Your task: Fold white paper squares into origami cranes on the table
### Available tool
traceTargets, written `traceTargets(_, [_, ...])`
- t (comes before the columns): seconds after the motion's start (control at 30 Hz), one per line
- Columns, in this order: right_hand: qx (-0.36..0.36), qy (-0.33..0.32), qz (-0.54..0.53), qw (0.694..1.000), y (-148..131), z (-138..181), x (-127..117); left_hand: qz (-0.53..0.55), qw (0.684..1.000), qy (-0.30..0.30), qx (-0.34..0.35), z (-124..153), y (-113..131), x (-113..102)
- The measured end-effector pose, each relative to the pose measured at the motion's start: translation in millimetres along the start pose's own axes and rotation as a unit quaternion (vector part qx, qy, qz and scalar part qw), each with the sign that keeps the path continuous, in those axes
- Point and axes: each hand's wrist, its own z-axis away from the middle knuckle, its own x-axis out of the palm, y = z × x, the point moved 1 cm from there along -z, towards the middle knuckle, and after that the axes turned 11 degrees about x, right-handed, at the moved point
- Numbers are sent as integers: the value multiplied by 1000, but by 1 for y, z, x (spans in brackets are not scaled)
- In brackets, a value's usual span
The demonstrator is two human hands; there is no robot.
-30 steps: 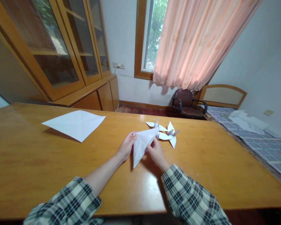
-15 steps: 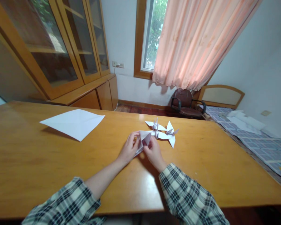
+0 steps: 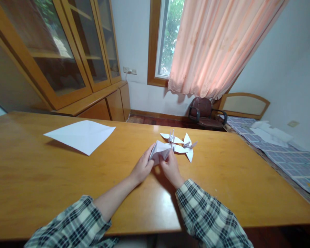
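Here, two hands (image 3: pixel 142 168) holding one paper (image 3: pixel 160 148), three cranes (image 3: pixel 188 147), one sheet (image 3: pixel 82 136)

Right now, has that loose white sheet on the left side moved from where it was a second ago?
No. The loose white sheet lies in the same place against the far edge of the table.

On the table (image 3: pixel 80 186) before us, a sheet (image 3: pixel 82 136) lies left of our held paper (image 3: pixel 160 148), and paper cranes (image 3: pixel 188 150) lie behind that paper to its right
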Motion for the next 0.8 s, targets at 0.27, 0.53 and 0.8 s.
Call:
traceTargets(0.27, [-40,-37,29,998,-4,2,-2,45,997,60,-20,-6,-7,-3])
traceTargets(0.53, [-97,-41,69,992,-5,0,-8,124,977,140,-105,-9,-23,-4])
traceTargets(0.8, [-95,-43,79,991,-4,-5,-17,242,952,107,-154,-17,-15,-2])
